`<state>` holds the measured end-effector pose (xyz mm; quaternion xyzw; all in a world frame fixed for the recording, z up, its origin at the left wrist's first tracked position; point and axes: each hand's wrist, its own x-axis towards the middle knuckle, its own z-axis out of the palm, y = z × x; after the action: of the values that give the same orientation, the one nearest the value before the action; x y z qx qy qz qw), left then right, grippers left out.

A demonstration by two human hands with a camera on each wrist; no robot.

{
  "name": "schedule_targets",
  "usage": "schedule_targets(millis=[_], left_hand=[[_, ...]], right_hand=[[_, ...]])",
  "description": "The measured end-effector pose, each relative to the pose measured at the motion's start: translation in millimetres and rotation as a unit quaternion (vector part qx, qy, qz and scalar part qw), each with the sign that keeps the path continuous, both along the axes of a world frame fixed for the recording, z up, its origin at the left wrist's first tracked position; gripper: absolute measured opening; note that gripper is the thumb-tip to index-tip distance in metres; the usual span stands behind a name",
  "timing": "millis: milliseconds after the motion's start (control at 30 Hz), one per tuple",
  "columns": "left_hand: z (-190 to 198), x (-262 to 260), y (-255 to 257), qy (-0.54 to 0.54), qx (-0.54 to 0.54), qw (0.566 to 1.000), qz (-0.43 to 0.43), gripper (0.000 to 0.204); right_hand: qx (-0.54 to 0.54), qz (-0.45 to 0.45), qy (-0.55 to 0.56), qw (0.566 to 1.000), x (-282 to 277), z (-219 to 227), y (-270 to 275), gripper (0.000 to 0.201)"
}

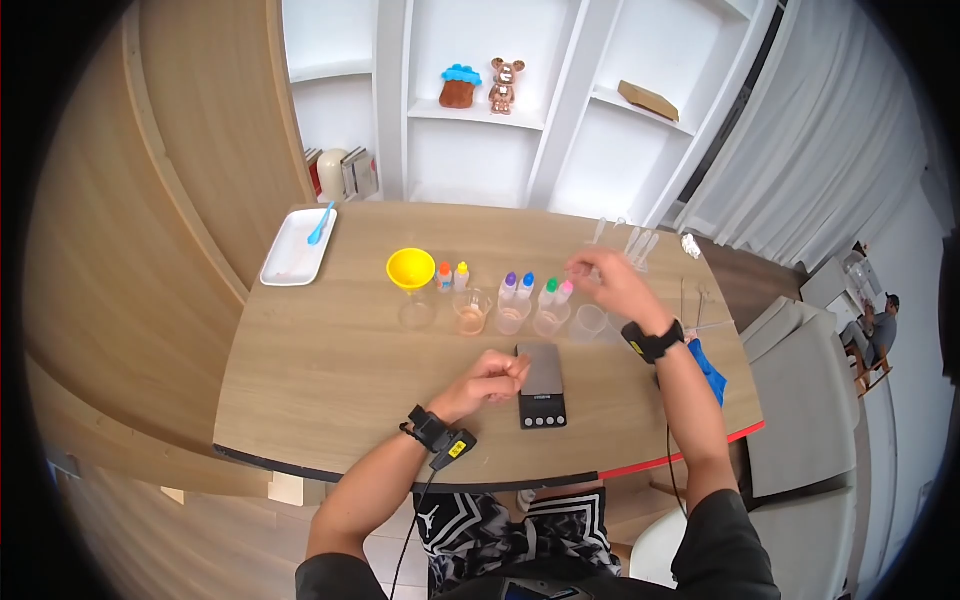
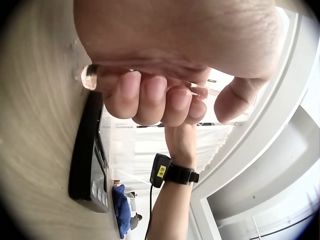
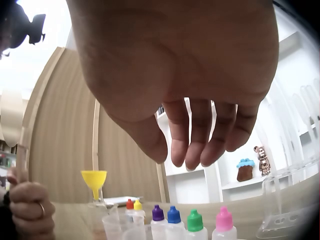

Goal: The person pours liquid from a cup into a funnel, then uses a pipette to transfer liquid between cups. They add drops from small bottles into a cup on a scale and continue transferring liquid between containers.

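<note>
My left hand [image 1: 485,380] is over the left edge of a small digital scale [image 1: 541,375], fingers curled round a clear plastic dropper [image 2: 89,79]. One rounded end pokes out below the fist in the left wrist view; the middle is hidden by the fingers. My right hand [image 1: 612,280] hovers above a row of dropper bottles, its fingers hanging loosely with nothing between them. Closest beneath it are the pink-capped bottle [image 3: 224,222] and the green-capped bottle [image 3: 195,220]. Beside these stand the blue-capped bottle [image 3: 173,215] and the purple-capped bottle [image 3: 158,215].
Clear cups [image 1: 471,320] stand before the bottles. Left are a yellow funnel [image 1: 411,268], orange- and yellow-capped bottles [image 1: 462,275], and a white tray [image 1: 268,262] with a blue spoon [image 1: 320,228]. Right are racked clear droppers [image 1: 645,245] and a blue cloth [image 1: 708,372].
</note>
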<state>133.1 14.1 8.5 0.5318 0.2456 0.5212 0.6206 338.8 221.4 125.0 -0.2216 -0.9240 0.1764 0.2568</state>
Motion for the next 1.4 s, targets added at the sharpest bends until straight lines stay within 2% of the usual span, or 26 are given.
schedule_targets(millis=[133, 233, 333, 467, 533, 633, 767, 867, 1000, 1100, 1267, 1400], left_hand=[[-3, -3, 1, 0.008, -0.002, 1.0, 0.017, 0.025], [-5, -4, 2, -0.001, 0.002, 1.0, 0.02, 0.024], [-4, -4, 2, -0.009, 0.003, 1.0, 0.029, 0.023], [-12, -4, 4, -0.009, -0.003, 0.999, 0.038, 0.021], [-10, -5, 3, -0.005, -0.012, 0.999, 0.04, 0.019], [-7, -4, 2, -0.01, -0.026, 0.998, 0.051, 0.015], [-6, -2, 2, -0.013, -0.033, 0.997, 0.073, 0.009], [3, -2, -3, 0.026, -0.06, 0.993, 0.1, 0.008], [13, 2, 0, 0.042, -0.039, 0.992, 0.113, 0.011], [14, 7, 0, 0.045, -0.038, 0.992, 0.111, 0.022], [6, 10, 0, 0.067, -0.019, 0.99, 0.122, 0.035], [5, 9, 1, 0.065, -0.046, 0.989, 0.128, 0.029]], right_hand=[[0.021, 0.017, -0.089, 0.996, -35, -11, 14, 0.026], [-0.016, 0.012, -0.163, 0.986, -57, -12, 18, 0.028], [-0.01, 0.013, -0.244, 0.97, -67, -13, 18, 0.03], [0.031, 0.027, -0.212, 0.976, -66, -33, 32, 0.027], [0.03, 0.03, -0.187, 0.981, -64, -24, 28, 0.025], [-0.026, -0.02, -0.16, 0.987, -52, 8, 13, 0.023], [-0.005, -0.027, -0.057, 0.998, -23, 33, -6, 0.021], [0.004, -0.022, -0.053, 0.998, -2, 52, -35, 0.021], [-0.073, 0.024, -0.017, 0.997, 17, 43, -78, 0.019], [-0.075, 0.082, -0.037, 0.993, 17, 31, -102, 0.019], [-0.05, 0.071, 0.008, 0.996, 10, 13, -113, 0.023], [-0.054, 0.074, 0.011, 0.996, 7, 8, -110, 0.024]])
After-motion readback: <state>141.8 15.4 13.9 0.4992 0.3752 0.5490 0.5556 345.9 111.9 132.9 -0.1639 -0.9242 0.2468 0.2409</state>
